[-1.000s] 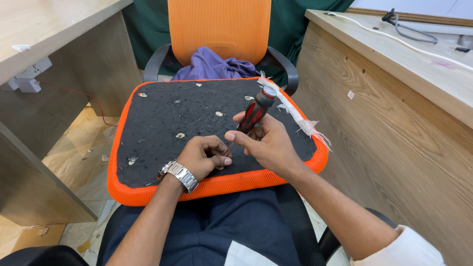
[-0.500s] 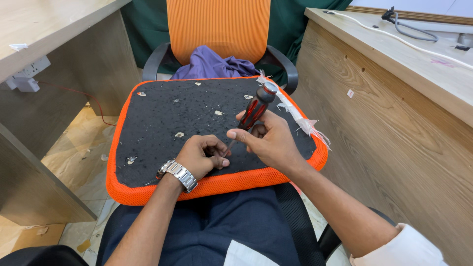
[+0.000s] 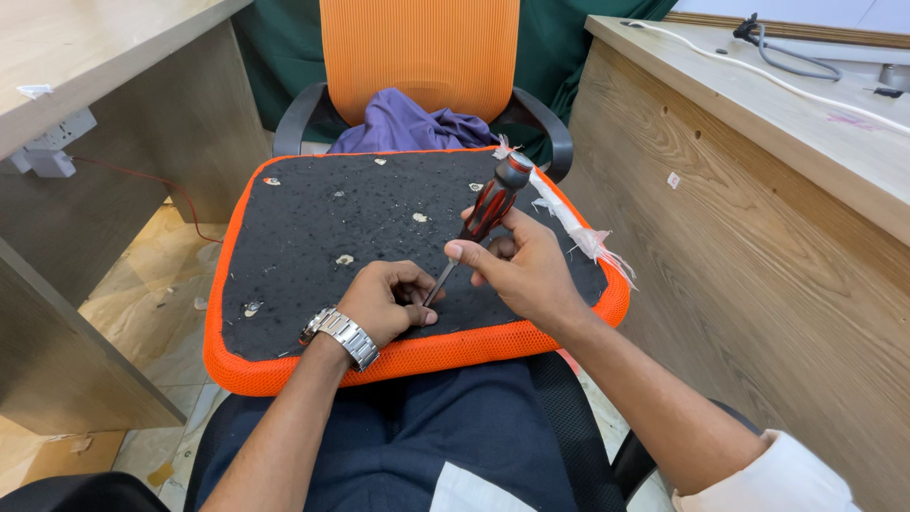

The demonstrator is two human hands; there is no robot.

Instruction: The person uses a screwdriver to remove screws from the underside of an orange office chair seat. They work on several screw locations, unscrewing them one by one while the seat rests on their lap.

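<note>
An upturned chair seat [image 3: 313, 237] lies across my lap, black on its underside with an orange mesh rim. My right hand [image 3: 519, 270] grips a red-and-black screwdriver [image 3: 488, 210], its shaft slanting down to the left onto the black surface. My left hand [image 3: 387, 301], with a metal watch at the wrist, rests curled on the seat near the front rim, fingers pinched around the screwdriver's tip. What sits under the tip is hidden by the fingers.
An orange office chair [image 3: 419, 57] with a purple cloth [image 3: 408, 123] on it stands just beyond the seat. Wooden desks flank me: one at the left [image 3: 85, 57] with a wall socket, one at the right [image 3: 758, 190] carrying cables. White frayed strips [image 3: 578, 232] hang off the seat's right rim.
The screwdriver handle has shifted slightly in my right hand; both hands stay at the same spot on the seat.
</note>
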